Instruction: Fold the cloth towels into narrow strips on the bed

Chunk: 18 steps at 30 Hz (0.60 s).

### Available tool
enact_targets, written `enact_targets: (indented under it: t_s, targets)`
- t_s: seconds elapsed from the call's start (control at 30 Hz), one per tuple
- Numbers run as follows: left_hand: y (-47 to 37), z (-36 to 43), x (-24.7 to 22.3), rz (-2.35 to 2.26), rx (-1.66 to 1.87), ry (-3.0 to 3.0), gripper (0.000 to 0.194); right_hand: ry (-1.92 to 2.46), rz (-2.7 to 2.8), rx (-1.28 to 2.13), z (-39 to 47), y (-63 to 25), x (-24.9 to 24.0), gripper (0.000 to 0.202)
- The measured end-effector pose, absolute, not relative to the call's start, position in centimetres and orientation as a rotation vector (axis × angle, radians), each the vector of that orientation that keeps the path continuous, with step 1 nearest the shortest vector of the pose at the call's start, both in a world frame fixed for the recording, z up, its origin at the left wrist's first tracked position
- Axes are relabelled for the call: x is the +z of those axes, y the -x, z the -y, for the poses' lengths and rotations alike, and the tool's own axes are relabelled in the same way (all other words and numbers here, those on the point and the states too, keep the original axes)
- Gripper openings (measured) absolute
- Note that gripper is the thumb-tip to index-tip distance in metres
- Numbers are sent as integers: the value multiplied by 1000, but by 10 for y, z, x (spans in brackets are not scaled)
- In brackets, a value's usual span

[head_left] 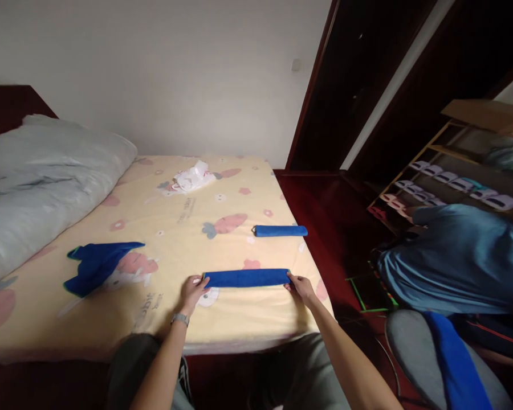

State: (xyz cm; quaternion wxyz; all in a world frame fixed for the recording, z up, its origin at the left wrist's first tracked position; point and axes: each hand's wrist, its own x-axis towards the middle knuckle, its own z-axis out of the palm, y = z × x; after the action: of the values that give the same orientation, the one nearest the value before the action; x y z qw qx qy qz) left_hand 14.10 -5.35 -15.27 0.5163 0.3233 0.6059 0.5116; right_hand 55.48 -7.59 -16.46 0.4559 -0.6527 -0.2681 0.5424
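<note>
Carrot-print bedsheet (175,216) covered the centre of the frame. Folded blue cloth strip (247,278) lay on it at lower centre, long axis near left-right, directly between the hands. Left hand (194,291) pinched its left end, right hand (300,286) its right; neither nearer. Second blue strip (281,230) sat apart, above, slightly right, roughly parallel.

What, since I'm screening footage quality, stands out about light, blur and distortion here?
Head view: dark door loses most detail, pale wall softly lit; head view: soft shadow on the bed sheet by the left hand; head view: shoe rack slants and looks soft; head view: blue cloth strip fairly sharp.
</note>
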Motion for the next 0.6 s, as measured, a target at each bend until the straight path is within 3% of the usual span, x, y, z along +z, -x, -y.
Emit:
enact_targets:
  t_s: [0.13, 0.27, 0.43, 0.6]
  targets:
    - [-141, 68, -161, -1768, 1283, -1306, 32, 1573, 631, 1378, 75, -554, -164, 40]
    - [-133, 100, -173, -2059, 1240, -1938, 34, 1594, 573, 1409, 74, -552, -155, 37]
    - [-127, 123, -174, -2361, 1087, -1938, 36, 1610, 578, 1431, 68, -549, -145, 35]
    - [-134, 125, -167, -2322, 1011, -1938, 32, 1512, 568, 1442, 60, -550, -139, 35]
